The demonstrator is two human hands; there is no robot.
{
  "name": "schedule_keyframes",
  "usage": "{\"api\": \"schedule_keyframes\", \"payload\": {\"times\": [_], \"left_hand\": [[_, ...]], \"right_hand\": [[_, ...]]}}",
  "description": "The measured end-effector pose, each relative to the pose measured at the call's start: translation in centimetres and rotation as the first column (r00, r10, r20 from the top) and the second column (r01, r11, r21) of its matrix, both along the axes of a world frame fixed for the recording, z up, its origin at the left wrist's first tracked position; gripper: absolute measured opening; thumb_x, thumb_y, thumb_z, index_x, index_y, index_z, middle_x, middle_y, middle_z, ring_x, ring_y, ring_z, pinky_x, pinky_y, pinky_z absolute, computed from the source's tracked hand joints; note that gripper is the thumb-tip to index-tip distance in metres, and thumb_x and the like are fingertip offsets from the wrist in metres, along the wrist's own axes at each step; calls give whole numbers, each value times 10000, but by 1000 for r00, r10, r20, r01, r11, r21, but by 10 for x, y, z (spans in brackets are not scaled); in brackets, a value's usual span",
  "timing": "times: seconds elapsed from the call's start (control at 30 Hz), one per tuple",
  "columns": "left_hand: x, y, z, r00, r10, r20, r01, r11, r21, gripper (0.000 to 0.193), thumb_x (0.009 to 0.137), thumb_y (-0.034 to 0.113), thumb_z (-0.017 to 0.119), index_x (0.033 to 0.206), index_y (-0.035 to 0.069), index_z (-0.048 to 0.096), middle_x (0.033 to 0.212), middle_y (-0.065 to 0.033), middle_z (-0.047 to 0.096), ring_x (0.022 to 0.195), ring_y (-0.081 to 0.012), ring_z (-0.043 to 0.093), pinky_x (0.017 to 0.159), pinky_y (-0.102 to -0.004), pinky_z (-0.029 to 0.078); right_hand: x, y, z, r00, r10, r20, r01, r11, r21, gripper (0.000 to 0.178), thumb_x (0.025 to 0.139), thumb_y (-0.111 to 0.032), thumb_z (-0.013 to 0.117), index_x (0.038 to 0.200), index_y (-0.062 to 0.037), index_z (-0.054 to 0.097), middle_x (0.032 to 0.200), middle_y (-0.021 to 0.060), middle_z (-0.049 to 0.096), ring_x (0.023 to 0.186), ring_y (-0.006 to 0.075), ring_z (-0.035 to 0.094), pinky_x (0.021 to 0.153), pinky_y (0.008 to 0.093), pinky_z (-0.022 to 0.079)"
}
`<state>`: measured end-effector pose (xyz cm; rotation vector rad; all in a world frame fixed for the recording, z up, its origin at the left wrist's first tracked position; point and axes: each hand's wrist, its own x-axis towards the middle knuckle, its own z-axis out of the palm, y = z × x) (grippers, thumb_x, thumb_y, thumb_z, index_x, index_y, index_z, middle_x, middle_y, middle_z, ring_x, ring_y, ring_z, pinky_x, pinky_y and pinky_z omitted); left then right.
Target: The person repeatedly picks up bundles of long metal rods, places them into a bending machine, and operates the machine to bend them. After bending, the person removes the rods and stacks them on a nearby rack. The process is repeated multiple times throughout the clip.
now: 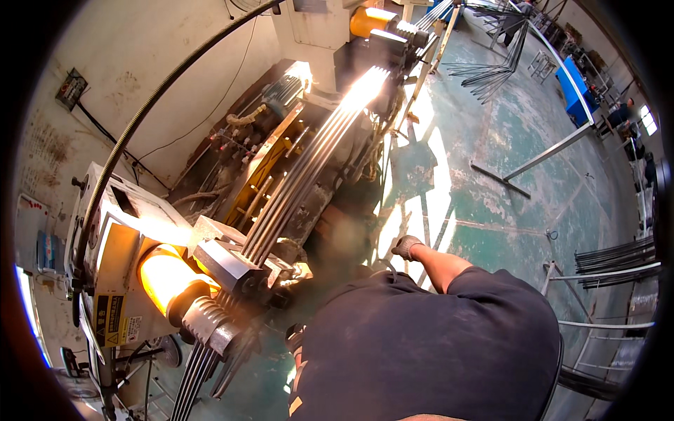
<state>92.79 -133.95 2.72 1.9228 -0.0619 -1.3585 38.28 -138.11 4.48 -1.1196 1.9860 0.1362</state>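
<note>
While steel rods (316,165) span the machine, a dark-shirted person (428,344) is just right of it

As the far left goes, a small dark box (71,88) is fixed to the stained wall (53,151), cable hanging off it. Black ribbed hose (149,104) arches above the near machine head (130,203), a pale casing with a warning label (109,319) low on its side. Next right, a yellow cylinder (168,277), then a steel block (225,263) at the near end of the rods. Rods lie side by side in a slanting row, near to far, their near lengths passing beyond the block toward the near edge; strong glare on the far part. Yellow frame (263,175) just left of them, low in the machine. Second yellow cylinder (371,22) at the far end.

Left hand (295,338): gloved, right of the near rod lengths and apart from them, mostly hidden by the torso; cannot tell how open it is or whether it has anything. Right hand (405,247): gloved, arm bent, well right of the rods, over sunlit floor; fingers look somewhat curled, but too small and shadowed to be sure, and cannot tell if it has hold of something.

Farther right: green floor (491,231), metal rail (551,151), blue cabinet (576,91) far off, dark rods on a rack (618,263) at far right.
</note>
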Motion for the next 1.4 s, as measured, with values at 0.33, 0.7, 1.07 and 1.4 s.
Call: {"api": "schedule_keyframes", "payload": {"times": [0.33, 0.7, 1.07, 1.4], "left_hand": [[4, 2, -25, 971, 240, -23, -240, 971, 4, 43, 898, 60, 622, 926, 64, 654, 742, -65, 631, 592, -208, 599, 472, -344, 465], [14, 0, 8, 989, 149, -4, -149, 985, -89, 47, 891, 117, 633, 879, 83, 663, 734, -78, 633, 601, -216, 617, 478, -389, 483], [121, 10, 117, 975, 220, 4, -181, 810, -558, 209, 996, 192, 556, 1089, 35, 656, 1065, -102, 681, 948, -234, 645, 776, -360, 530], [172, 18, 363, 833, 553, 37, -284, 483, -828, 470, 1091, 248, 376, 1412, -45, 557, 1391, -209, 628, 1252, -356, 615, 1125, -484, 471]], "right_hand": [[11, -96, 50, 917, -184, 353, 267, 942, -203, 341, 940, -353, 651, 966, -27, 744, 831, 94, 745, 711, 172, 710, 635, 334, 563], [64, -203, 256, -419, 247, 873, 786, 581, 213, 751, 867, -616, 718, 1290, -22, 541, 1117, 145, 690, 964, 326, 699, 863, 465, 603], [105, -282, 317, -352, 122, 928, 884, 368, 287, 106, 998, -125, 638, 968, -56, 564, 720, 50, 576, 580, 193, 585, 598, 422, 586], [87, -285, 299, -477, 159, 865, 820, 436, 371, 132, 982, -68, 637, 892, -61, 541, 739, 38, 517, 628, 190, 516, 637, 351, 514]]}}
